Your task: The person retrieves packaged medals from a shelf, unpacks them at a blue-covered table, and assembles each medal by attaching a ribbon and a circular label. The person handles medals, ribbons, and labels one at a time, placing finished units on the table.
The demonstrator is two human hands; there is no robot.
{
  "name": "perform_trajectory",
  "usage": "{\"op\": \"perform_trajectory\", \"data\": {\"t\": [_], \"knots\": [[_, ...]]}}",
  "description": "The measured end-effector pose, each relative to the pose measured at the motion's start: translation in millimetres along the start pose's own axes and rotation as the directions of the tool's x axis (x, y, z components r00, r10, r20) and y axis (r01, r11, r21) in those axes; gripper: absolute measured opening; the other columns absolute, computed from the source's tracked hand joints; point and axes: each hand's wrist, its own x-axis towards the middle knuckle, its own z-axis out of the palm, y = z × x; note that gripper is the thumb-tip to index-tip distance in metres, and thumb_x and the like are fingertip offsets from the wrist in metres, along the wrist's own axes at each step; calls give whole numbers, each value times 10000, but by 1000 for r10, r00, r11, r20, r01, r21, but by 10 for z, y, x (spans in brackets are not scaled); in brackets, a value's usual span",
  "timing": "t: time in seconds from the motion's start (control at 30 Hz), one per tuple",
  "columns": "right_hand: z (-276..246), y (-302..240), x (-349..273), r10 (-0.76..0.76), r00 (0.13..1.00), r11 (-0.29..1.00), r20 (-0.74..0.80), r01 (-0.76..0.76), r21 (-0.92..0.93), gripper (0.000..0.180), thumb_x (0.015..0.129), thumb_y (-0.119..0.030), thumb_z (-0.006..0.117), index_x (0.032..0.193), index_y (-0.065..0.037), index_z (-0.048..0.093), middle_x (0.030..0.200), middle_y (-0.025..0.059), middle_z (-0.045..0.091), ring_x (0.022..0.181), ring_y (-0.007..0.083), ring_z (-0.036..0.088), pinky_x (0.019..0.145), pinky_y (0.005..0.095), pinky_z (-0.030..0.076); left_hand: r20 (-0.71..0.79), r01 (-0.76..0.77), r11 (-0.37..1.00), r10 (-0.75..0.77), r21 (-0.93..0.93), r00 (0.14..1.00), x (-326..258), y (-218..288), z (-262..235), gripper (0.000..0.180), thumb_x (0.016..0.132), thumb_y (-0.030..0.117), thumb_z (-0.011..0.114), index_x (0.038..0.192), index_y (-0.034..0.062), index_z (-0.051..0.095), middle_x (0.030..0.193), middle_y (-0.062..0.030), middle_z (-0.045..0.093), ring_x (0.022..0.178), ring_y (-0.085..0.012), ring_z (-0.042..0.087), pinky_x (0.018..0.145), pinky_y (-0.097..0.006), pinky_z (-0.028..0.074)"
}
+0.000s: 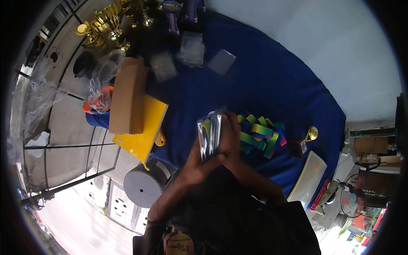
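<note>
- I have the shiny clear-wrapped bundle (209, 135) between my two hands, above the blue-covered desk (187, 95) and right in front of my body; its long axis runs away from me, its narrow edges turned up toward my eyes.
- My left hand (194, 169) lies along the bundle's left side and near end, wrapped round it rather than spread; its fingertips are hidden from me.
- My right hand (228, 142) presses flat along the right side, fingers pointing away from me, thumb reaching across toward my left hand at the near end. It is closed on the bundle too, with no gap that I can see.
- Green and yellow show between the bundle's clear layers; I cannot tell what they belong to.
- The heap of rainbow ribbons (262, 134) lies just beyond my right hand, to its right, so that hand is the nearer one. Whether they touch, I cannot tell.
- Farther off, past the bundle, lie three clear packets: the left (163, 67), the middle (191, 49) and the right one (222, 62), well apart from both hands.
</note>
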Motion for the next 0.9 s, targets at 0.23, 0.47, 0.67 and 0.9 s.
{"op": "perform_trajectory", "data": {"t": [0.23,0.47,0.67,0.9], "knots": [[497,54,641,546,790,492,279,-571,657,212,1002,-255,649,1096,-65,645,806,-2,589,657,82,564,565,251,451,-325,-81,979,17,-186,945,-208,-168,-145,543,910,213,705,1384,9,537,1179,-96,660,1021,-132,586,896,-294,474],[1155,-11,1602,495,841,761,216,-540,359,591,997,-335,661,1430,23,477,1233,169,631,1099,210,617,887,335,508,-427,-197,974,132,-110,894,-289,-179,-193,660,907,360,736,1424,14,515,1201,-99,662,1016,-136,581,881,-309,470],[370,-106,387,387,688,431,614,-723,540,700,1038,-478,564,1517,5,400,1435,217,548,1350,292,524,1142,418,395,-493,-155,881,387,446,780,-157,-29,-183,765,905,446,746,1445,-19,469,1035,-148,635,946,-270,616,875,-387,495],[-293,76,-377,388,683,-312,618,-534,786,746,1050,-643,358,1501,-53,428,1413,166,565,1330,305,544,1161,461,385,-56,-225,475,507,851,860,180,115,304,744,925,357,703,1402,-151,443,1058,-245,585,926,-391,626,797,-483,518]]}}
